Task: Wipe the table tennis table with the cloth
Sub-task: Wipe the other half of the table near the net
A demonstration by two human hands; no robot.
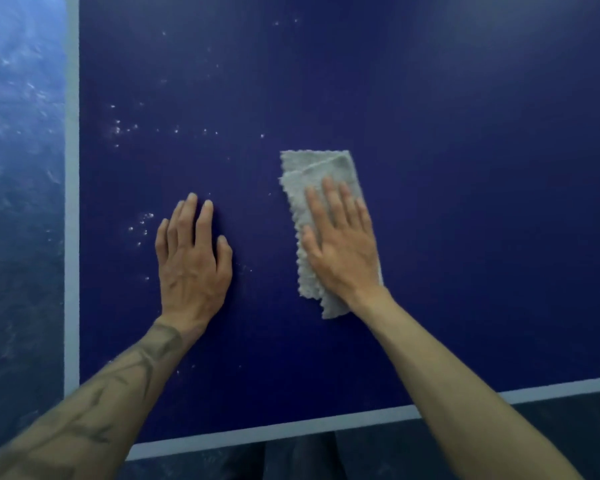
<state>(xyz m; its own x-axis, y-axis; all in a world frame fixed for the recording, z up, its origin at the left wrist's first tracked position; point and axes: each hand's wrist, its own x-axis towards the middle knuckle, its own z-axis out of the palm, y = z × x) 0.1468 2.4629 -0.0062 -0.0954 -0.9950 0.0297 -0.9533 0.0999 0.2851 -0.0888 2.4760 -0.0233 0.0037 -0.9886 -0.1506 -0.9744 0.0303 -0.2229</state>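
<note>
The dark blue table tennis table [465, 133] fills most of the view. Its pale border line [71, 202] runs down the 9 o'clock side and across the 6 o'clock edge.

The grey cloth [312, 168], folded into a long strip with a wavy edge, lies flat on the table just toward 3 o'clock from the middle of the view. Its long axis runs from about 12 to 6 o'clock.

The right hand [340, 244] lies palm down on the cloth's lower half, fingers straight and slightly spread, pointing toward 11 o'clock. It presses rather than grasps, with no finger curled round the fabric. The right forearm [447, 382] comes in from 5 o'clock.

The left hand [191, 258] rests palm down on the bare table at the cloth's 9 o'clock, apart from it, fingers straight, close together and pointing toward 12 o'clock. It holds nothing. The left forearm [118, 386] enters from 7 o'clock and bears dark tattoo lines, which I cannot read as letters.

White specks [118, 128] dot the table toward 10 o'clock, with more just at 9 o'clock of the left hand. A mottled blue floor [18, 168] shows beyond the border at 9 o'clock.
</note>
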